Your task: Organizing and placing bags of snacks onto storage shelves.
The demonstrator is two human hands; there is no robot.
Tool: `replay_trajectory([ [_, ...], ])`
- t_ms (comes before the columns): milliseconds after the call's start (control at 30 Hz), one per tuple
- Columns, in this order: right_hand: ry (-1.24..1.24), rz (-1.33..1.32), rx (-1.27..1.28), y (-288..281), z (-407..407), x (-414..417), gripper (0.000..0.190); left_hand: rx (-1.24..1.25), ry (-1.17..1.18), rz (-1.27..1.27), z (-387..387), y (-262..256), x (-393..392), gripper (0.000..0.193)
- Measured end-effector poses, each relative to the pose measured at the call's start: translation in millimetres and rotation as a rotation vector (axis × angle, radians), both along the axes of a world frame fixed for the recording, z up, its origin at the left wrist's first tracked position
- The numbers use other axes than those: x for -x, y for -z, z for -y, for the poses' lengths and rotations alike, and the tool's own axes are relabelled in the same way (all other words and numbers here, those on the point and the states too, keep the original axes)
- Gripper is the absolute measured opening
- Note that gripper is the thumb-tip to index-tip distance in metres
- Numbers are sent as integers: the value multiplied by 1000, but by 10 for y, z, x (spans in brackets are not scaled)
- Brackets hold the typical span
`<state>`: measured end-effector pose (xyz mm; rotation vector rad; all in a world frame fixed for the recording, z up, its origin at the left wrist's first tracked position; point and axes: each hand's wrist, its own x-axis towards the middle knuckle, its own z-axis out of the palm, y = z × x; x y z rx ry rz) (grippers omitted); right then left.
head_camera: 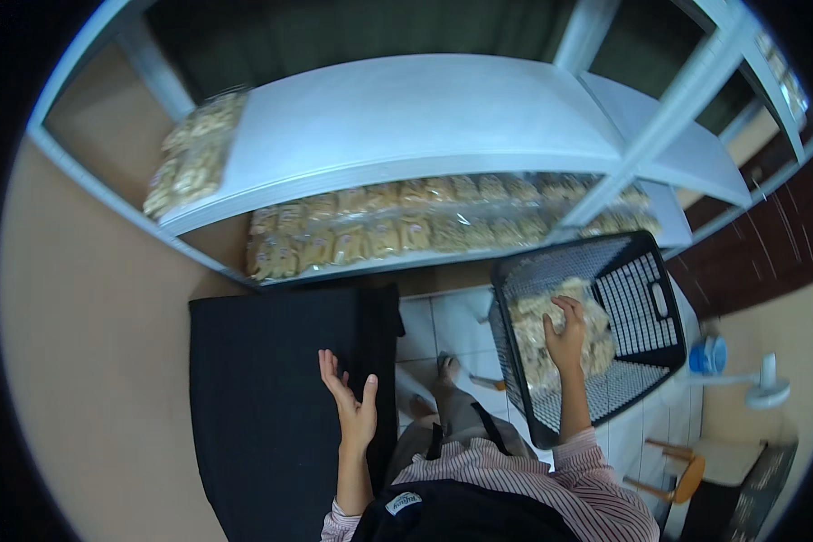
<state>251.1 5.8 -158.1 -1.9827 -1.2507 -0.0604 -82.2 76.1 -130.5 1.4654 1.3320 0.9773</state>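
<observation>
My left hand (353, 406) is raised over the right side of a table with a black cloth (278, 393), fingers spread and nothing in it. On the right, my right hand (566, 332) reaches over a black plastic basket (674, 339), its fingers apart above clear plastic bags of pale food pieces (599, 345) inside. Whether its fingertips touch the bags, I cannot tell. Similar bags (200, 152) lie at the left end of the white upper shelf (413, 122). Rows of packed bags (383, 237) fill much of the shelf below.
White shelf posts (677, 101) rise at the right. A tan wall (95, 339) borders the left. Beyond the basket are a white fan (767, 391), a blue container (708, 355) and a wooden stool (689, 477). My legs and feet are on the tiled floor (417, 325).
</observation>
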Motion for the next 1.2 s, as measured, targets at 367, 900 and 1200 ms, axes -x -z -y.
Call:
replay_trajectory([
  [367,203,-424,482,1723,653,-484,37,225,494,94,303,486,-682,70],
  [900,110,-562,831,2101,-97,-431,69,170,783,-189,957,691,-1377,75],
  [1200,-87,-1225,62,978,433,-372,15,367,528,83,679,347,-1508,60],
])
